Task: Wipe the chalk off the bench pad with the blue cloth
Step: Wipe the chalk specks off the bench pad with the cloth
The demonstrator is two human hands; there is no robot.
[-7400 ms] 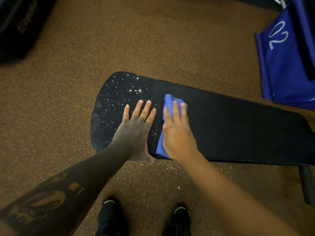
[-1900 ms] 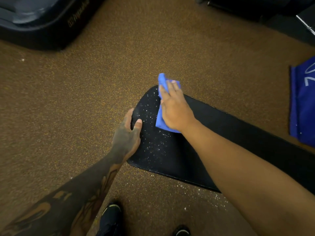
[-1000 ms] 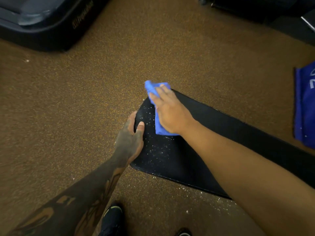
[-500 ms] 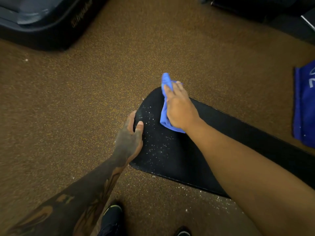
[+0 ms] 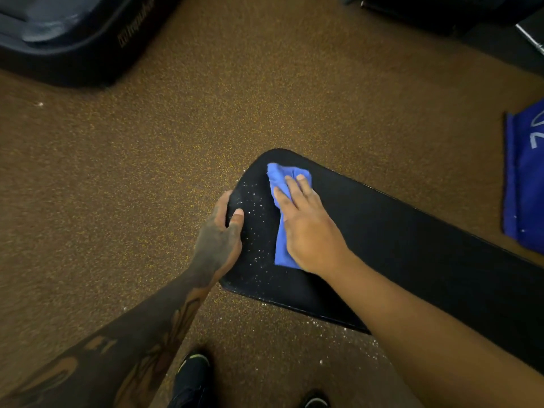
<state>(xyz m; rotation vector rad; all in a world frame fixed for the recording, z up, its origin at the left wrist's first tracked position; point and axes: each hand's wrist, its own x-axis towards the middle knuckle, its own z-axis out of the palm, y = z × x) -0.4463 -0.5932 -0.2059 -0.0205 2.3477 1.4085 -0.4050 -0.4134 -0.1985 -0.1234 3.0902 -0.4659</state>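
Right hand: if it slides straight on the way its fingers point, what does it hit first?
The bunched end of the blue cloth lies just ahead of the right hand. Beyond that comes a short strip of bench pad, then its rounded edge and the floor. Nothing else shows in that line.

Dim warm light, soft blur, wide-angle distortion

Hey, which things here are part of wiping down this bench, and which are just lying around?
In the job: blue cloth, bench pad, chalk specks, right hand pressing the cloth, left hand gripping the pad's end.
Lying about: blue fabric with white markings, right edge; dark machine base, top left.
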